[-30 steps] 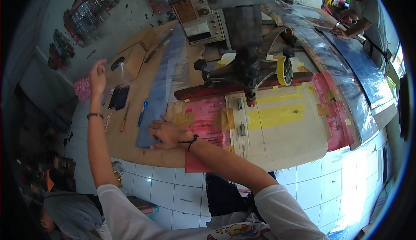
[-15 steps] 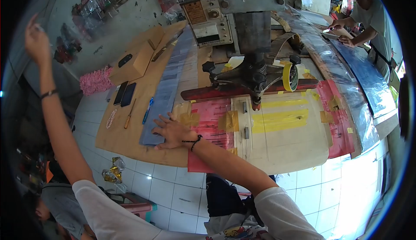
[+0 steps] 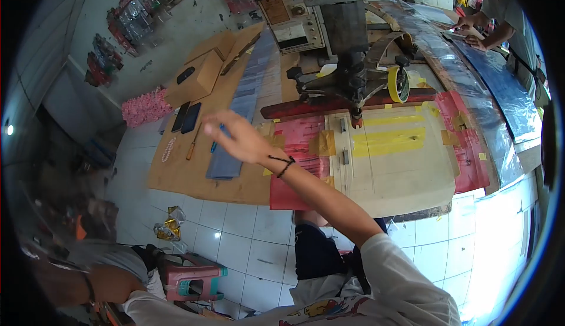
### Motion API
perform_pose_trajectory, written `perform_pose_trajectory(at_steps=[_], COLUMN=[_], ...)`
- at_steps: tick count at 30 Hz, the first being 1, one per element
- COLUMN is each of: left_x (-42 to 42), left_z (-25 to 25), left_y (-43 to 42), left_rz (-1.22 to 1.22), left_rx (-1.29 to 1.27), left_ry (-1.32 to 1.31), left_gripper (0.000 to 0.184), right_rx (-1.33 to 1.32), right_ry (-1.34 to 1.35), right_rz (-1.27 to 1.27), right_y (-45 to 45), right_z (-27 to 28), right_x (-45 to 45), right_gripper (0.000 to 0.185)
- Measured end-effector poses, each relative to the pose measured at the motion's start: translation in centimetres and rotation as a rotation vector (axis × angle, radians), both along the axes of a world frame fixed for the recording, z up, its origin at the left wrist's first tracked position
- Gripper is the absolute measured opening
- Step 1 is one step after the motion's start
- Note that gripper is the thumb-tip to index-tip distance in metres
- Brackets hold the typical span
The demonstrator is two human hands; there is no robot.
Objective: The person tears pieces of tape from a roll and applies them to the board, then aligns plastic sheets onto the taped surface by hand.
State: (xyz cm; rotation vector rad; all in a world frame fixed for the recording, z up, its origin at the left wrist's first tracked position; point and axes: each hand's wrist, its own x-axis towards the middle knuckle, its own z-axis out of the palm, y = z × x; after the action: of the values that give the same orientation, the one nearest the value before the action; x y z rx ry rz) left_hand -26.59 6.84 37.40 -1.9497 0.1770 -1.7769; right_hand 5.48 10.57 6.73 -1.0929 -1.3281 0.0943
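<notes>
My right hand (image 3: 242, 141) hovers over the stack of bluish plastic sheets (image 3: 226, 162) on the table's left part. Its fingers are stretched out and nothing shows in them. A blue pen (image 3: 214, 147) lies partly behind this hand. My left hand (image 3: 54, 279) is low at the left edge, away from the table. It is blurred and dark, so its fingers cannot be made out. Right of my right hand lies a red sheet (image 3: 297, 176), taped with brown tape beside a cream board (image 3: 397, 170) with yellow tape strips. Above the board stands a press head (image 3: 353, 81) with a long red-brown bar.
Two phones (image 3: 190, 118), an orange-handled tool (image 3: 192, 149) and a beaded bracelet (image 3: 169, 149) lie on the brown tabletop (image 3: 176, 176). A roll of yellow tape (image 3: 393, 84) hangs on the press. A co-worker (image 3: 512, 31) handles dark blue sheeting at right. A pink stool (image 3: 191, 279) stands below.
My right hand has lifted off the blue sheets. My left hand has swung down from high at the left to the lower left. The view has shifted, and the table's things sit further right.
</notes>
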Motion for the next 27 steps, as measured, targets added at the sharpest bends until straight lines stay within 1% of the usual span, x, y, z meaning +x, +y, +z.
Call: perform_pose_trajectory(at_steps=[1,3,5,7,8,9,10,11,13,14,15,16,17,18,19,21,23,24,25,27], left_x=[1.1,4.4,6.9,9.4,10.6,11.4,12.3,12.8,13.5,13.8,13.6,13.4,12.8,12.7,12.7,13.3,14.2,14.6,15.3,17.2], left_z=[0.2,0.7,1.3,1.4,1.7,2.8,3.9,5.6,7.5,7.7,8.5,9.2,10.2,10.6,11.1,10.8,10.3,9.9,9.3,7.9], left_y=[-0.9,-2.6,-1.9,1.3,3.0,4.5,6.0,7.7,10.0,11.0,11.9,12.8,13.7,14.4,15.1,16.4,17.5,17.8,17.0,13.3], left_rz=[-0.114,-0.343,-0.453,-0.441,-0.436,-0.382,-0.328,-0.222,-0.137,-0.159,-0.118,-0.076,0.026,0.062,0.098,0.037,0.023,0.016,-0.052,-0.162], left_rx=[-0.092,-0.301,-0.489,-0.63,-0.699,-0.702,-0.701,-0.63,-0.527,-0.498,-0.491,-0.487,-0.512,-0.512,-0.514,-0.473,-0.419,-0.389,-0.428,-0.441], left_ry=[0.14,0.443,0.599,0.608,0.611,0.666,0.722,0.828,0.884,0.835,0.769,0.704,0.629,0.57,0.511,0.401,0.478,0.517,0.585,0.68], left_gripper=[0.031,0.029,0.029,0.03,0.031,0.031,0.031,0.036,0.042,0.04,0.039,0.038,0.038,0.038,0.039,0.042,0.043,0.044,0.042,0.035], right_rx=[0.064,0.201,0.303,0.175,0.149,0.123,0.056,-0.013,-0.149,-0.219,-0.291,-0.341,-0.47,-0.509,-0.566,-0.546,-0.491,-0.444,-0.441,-0.356], right_ry=[0.191,0.221,0.156,0.258,0.249,0.239,0.275,0.261,0.183,0.157,0.123,0.16,0.268,0.327,0.302,0.503,0.709,0.822,0.86,0.879], right_rz=[0.059,0.366,0.729,1.152,1.238,1.323,1.342,1.344,1.327,1.321,1.314,1.346,1.331,1.262,1.175,0.944,0.689,0.553,0.371,0.116], right_y=[-1.9,-5.5,-6.1,-7.0,-7.5,-7.9,-8.9,-10.1,-12.5,-14.2,-16.0,-17.7,-19.6,-21.4,-23.0,-26.8,-29.4,-30.4,-30.8,-31.5], right_z=[3.1,8.0,9.6,8.9,8.0,6.8,5.3,3.3,-1.3,-4.1,-7.0,-10.3,-12.7,-14.2,-16.0,-18.7,-19.0,-18.0,-17.1,-14.7], right_x=[-1.0,-2.9,-6.0,-10.0,-11.5,-12.8,-13.8,-14.3,-15.0,-15.1,-15.0,-15.2,-15.1,-14.9,-14.5,-13.8,-13.1,-12.7,-12.4,-11.1], right_gripper=[0.058,0.063,0.086,0.105,0.107,0.109,0.096,0.081,0.051,0.041,0.032,0.033,0.032,0.031,0.027,0.025,0.023,0.021,0.017,0.019])
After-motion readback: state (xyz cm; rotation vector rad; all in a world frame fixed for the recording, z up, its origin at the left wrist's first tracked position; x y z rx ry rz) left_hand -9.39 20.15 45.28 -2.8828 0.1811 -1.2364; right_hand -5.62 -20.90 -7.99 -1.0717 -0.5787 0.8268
